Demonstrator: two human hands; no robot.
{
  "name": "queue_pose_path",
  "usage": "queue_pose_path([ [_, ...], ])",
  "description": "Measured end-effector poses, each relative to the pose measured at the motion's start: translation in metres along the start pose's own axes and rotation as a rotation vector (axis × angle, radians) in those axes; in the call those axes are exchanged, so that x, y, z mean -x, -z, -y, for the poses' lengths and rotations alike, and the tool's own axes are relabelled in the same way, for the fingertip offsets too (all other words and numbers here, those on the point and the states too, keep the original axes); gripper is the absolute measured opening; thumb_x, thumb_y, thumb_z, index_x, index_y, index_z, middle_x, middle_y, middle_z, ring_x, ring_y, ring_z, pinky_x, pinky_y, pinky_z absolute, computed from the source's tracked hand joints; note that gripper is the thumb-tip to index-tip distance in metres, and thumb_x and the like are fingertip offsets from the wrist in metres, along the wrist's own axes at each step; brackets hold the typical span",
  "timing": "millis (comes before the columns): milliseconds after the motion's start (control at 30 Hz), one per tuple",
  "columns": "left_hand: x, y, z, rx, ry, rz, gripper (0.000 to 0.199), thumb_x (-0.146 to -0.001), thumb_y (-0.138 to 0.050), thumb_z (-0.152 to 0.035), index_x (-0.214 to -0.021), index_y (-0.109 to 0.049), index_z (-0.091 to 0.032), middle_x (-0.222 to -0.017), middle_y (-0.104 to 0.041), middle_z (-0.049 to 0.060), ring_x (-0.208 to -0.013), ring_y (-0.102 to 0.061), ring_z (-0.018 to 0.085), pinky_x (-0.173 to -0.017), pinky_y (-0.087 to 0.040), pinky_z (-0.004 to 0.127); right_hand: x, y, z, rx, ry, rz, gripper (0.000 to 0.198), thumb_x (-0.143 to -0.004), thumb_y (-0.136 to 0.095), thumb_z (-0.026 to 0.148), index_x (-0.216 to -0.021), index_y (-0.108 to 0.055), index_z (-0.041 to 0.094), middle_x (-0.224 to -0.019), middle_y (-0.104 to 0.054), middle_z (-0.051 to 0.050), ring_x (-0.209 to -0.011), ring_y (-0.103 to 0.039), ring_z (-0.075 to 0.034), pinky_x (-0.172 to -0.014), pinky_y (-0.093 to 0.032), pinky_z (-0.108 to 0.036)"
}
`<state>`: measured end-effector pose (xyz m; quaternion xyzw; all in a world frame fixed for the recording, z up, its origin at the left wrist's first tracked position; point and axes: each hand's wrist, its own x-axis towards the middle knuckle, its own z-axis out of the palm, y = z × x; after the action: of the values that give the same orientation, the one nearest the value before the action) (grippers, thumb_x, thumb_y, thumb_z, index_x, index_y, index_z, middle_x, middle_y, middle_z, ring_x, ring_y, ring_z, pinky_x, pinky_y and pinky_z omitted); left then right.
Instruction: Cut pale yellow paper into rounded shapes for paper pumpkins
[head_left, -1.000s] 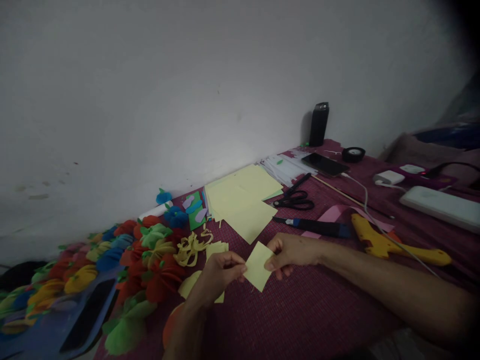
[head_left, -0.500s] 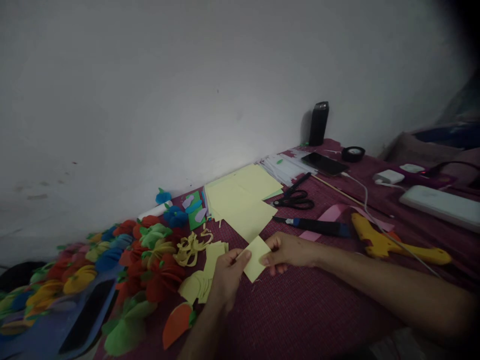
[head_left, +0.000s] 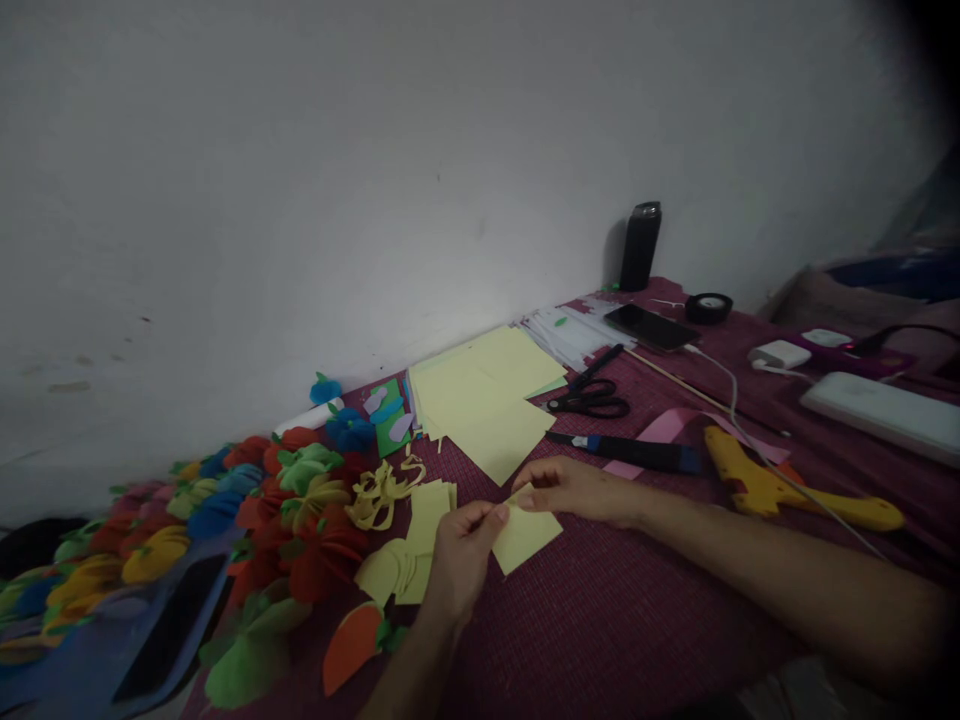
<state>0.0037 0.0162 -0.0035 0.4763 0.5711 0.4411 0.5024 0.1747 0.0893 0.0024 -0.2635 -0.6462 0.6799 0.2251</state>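
Between my hands is a small yellow paper piece (head_left: 526, 538), held just above the cloth. My left hand (head_left: 466, 555) pinches its left corner between thumb and fingers. With thumb and fingertips closed, my right hand (head_left: 570, 490) grips the top edge. Beside my left wrist lie cut yellow paper pieces (head_left: 429, 515), some with rounded ends, and curly yellow paper scraps (head_left: 381, 492). Large yellow sheets (head_left: 487, 385) are stacked just beyond my hands. An orange folded paper piece with a green tip (head_left: 352, 645) rests near my left forearm.
Colourful paper pumpkin-like shapes (head_left: 300, 520) crowd the left side. Beyond my right hand are a box cutter (head_left: 637, 452), scissors (head_left: 596, 398), a pink ribbon (head_left: 664, 425) and a yellow glue gun (head_left: 795, 485) with a white cable across it. A phone (head_left: 651, 328) and black bottle (head_left: 640, 248) stand farther back.
The yellow paper piece has turned and now shows a wider face, tilted lower. My right hand has shifted from its right side to its top edge.
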Motion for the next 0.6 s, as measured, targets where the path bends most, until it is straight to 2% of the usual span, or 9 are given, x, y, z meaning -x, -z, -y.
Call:
queue_pose_path([
  [133, 0.001, -0.005, 0.002, -0.064, -0.022, 0.03, 0.03, -0.073, -0.055, -0.04, -0.062, -0.06, -0.012, -0.052, -0.046, -0.003, -0.051, -0.037, 0.008, -0.048, -0.028, 0.02, -0.003, -0.004, -0.003, 0.045, 0.025, -0.05, 0.022, -0.069, -0.061, 0.034, -0.069, -0.061, 0.012, -0.053, -0.047, 0.006, -0.049, -0.038, -0.005, -0.048, -0.028, -0.018],
  [267, 0.001, -0.007, 0.002, -0.05, -0.01, 0.033, 0.03, -0.072, -0.056, -0.039, -0.06, -0.059, -0.012, -0.052, -0.043, -0.004, -0.051, -0.036, 0.008, -0.048, -0.027, 0.02, -0.004, -0.004, -0.002, 0.032, 0.002, -0.074, 0.021, -0.066, -0.062, 0.032, -0.061, -0.059, 0.012, -0.049, -0.045, 0.007, -0.046, -0.036, -0.005, -0.047, -0.027, -0.019],
  [467, 0.0, -0.003, 0.004, 0.048, 0.048, 0.041, 0.029, -0.071, -0.058, -0.038, -0.059, -0.056, -0.011, -0.052, -0.042, -0.003, -0.05, -0.034, 0.007, -0.047, -0.026, 0.02, -0.005, 0.009, -0.004, -0.027, -0.102, -0.076, 0.02, -0.066, -0.061, 0.031, -0.058, -0.057, 0.013, -0.047, -0.05, 0.005, -0.044, -0.043, -0.007, -0.046, -0.033, -0.019],
  [600, -0.001, -0.001, 0.003, 0.055, 0.065, 0.037, 0.03, -0.07, -0.058, -0.038, -0.059, -0.056, -0.011, -0.051, -0.042, -0.003, -0.05, -0.035, 0.008, -0.048, -0.026, 0.021, -0.003, 0.015, -0.001, -0.017, -0.143, -0.101, 0.017, -0.067, -0.058, 0.029, -0.063, -0.059, 0.013, -0.055, -0.056, 0.001, -0.049, -0.049, -0.008, -0.048, -0.037, -0.019],
])
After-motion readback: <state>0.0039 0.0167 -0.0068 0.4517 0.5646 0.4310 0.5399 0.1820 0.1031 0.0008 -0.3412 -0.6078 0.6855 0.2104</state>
